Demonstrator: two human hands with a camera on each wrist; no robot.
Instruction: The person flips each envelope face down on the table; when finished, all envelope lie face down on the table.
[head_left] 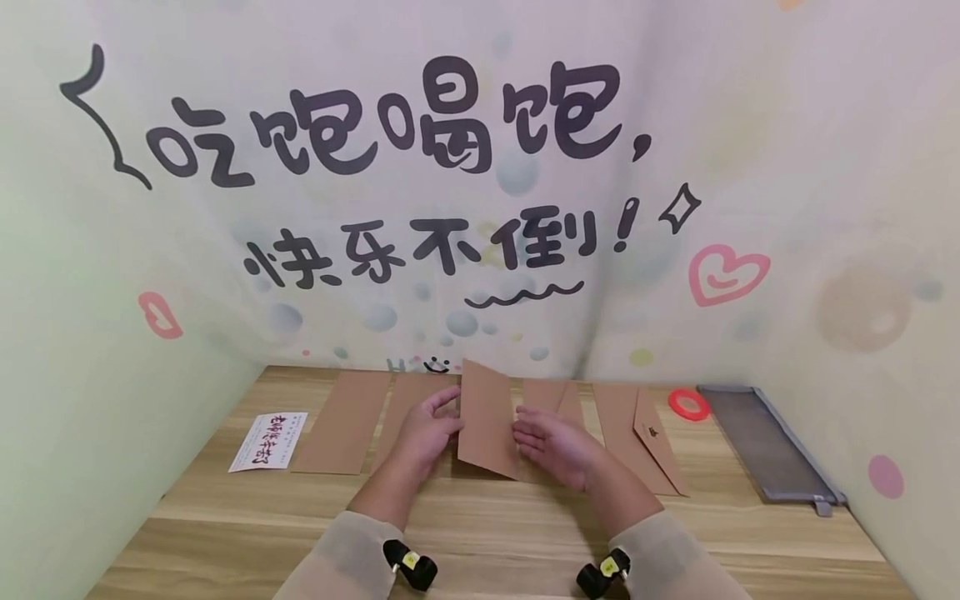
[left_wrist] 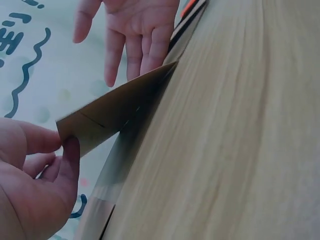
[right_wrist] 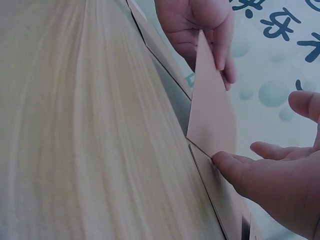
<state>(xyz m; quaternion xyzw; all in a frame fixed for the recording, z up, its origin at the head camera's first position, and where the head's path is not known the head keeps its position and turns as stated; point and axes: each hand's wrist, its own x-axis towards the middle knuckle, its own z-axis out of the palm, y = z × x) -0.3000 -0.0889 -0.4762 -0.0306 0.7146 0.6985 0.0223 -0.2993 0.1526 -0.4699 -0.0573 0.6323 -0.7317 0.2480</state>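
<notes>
A brown paper envelope point(head_left: 486, 421) is tilted up from the table in the middle of the row, its left side raised and its right side low. My left hand point(head_left: 423, 437) pinches its left edge; in the left wrist view the thumb and fingers point(left_wrist: 71, 152) grip near the corner. My right hand point(head_left: 558, 446) is at the envelope's right edge with its fingers extended, and the right wrist view shows a fingertip right at the lower corner. Flat brown envelopes lie on both sides: one point(head_left: 341, 425) and another point(head_left: 423, 392) to the left, one point(head_left: 551, 400) behind my right hand.
A further envelope point(head_left: 633, 429) with a pointed flap lies right of my right hand. A white card point(head_left: 267, 442) with red writing sits at the left. A red ring point(head_left: 688, 405) and a grey mesh pouch point(head_left: 772, 450) lie at the right. A printed curtain point(head_left: 450, 208) hangs behind the table.
</notes>
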